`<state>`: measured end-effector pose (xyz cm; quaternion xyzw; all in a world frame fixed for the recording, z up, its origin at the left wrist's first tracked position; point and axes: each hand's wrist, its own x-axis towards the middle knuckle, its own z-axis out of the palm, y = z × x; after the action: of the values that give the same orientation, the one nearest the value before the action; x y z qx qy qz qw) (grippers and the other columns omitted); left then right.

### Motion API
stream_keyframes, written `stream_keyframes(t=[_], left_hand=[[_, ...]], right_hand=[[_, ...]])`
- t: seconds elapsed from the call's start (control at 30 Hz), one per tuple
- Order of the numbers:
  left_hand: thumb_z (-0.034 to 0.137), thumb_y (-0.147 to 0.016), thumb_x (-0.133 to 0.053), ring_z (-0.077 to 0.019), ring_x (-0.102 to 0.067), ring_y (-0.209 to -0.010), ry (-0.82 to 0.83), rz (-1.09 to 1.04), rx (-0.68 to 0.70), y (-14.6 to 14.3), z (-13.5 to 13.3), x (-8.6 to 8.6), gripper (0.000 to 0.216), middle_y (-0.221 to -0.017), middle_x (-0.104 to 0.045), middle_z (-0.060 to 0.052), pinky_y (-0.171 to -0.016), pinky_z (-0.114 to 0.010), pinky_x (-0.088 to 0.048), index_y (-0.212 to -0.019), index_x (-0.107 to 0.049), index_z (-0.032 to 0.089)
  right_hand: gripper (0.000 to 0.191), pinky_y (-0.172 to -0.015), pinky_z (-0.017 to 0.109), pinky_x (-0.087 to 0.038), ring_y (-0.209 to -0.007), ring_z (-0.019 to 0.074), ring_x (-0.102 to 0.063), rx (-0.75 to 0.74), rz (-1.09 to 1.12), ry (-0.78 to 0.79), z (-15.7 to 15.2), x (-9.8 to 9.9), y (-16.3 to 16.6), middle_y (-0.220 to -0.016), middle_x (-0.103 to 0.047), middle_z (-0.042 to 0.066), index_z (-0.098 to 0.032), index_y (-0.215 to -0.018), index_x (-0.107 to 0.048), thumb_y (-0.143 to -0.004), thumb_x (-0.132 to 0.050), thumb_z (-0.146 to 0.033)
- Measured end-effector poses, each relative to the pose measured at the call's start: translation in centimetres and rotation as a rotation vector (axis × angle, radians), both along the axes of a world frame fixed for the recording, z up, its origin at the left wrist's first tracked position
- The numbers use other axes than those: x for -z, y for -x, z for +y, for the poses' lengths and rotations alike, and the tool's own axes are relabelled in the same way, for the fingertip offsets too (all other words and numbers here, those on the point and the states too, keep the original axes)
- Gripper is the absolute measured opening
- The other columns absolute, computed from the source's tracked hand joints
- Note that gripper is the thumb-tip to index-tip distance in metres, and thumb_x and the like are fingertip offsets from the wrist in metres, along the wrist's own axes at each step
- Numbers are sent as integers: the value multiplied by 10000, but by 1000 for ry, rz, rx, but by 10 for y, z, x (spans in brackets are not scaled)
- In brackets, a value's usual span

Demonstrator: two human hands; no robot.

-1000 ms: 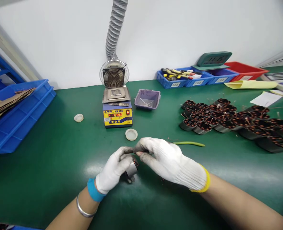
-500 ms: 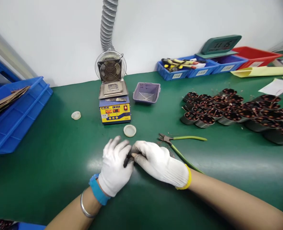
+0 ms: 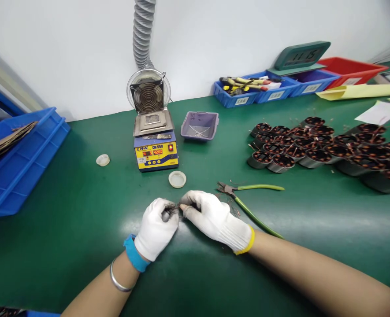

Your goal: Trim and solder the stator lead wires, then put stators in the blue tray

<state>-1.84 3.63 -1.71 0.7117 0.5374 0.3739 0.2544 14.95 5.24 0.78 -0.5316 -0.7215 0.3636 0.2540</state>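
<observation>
Both hands wear white knit gloves and meet at the middle of the green mat [image 3: 82, 220]. My left hand [image 3: 155, 229] is curled around a small dark motor stator, mostly hidden in the palm. My right hand [image 3: 214, 218] pinches at the stator's wires [image 3: 176, 210] with thumb and forefinger, touching the left fingertips. Green-handled cutters [image 3: 247, 200] lie on the mat just right of my right hand.
A yellow-and-blue solder pot [image 3: 155, 143] with a fan and grey hose stands behind the hands. Nearby are a white cap [image 3: 177, 179], a purple tray [image 3: 199, 125], several wound stators [image 3: 313, 147] at right, blue bins [image 3: 13, 158] at left and back right.
My left hand has turned from spread fingers to a closed curl around the stator. The right hand keeps pinching at it. The view has tilted down slightly.
</observation>
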Motion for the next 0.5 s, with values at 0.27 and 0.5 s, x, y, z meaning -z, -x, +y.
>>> stream_keyframes(t=[0.27, 0.5], left_hand=[[164, -773, -527, -140, -569, -698, 100, -49, -36, 0, 1, -2, 41, -733, -595, -7, -656, -261, -464, -754, -556, 187], [177, -786, -533, -132, -573, -684, 86, -43, -50, 0, 2, -3, 52, -728, -605, -1, -653, -252, -464, -762, -578, 185]], right_hand=[[231, -798, 300, -476, -885, 179, -618, -9, 112, -50, 1, 5, -1, -972, -674, 48, -177, -1009, -638, -837, -496, -239], [223, -789, 287, -438, -897, 173, -609, -38, -97, -139, 0, 2, -1, -960, -675, 16, -234, -990, -660, -844, -492, -228]])
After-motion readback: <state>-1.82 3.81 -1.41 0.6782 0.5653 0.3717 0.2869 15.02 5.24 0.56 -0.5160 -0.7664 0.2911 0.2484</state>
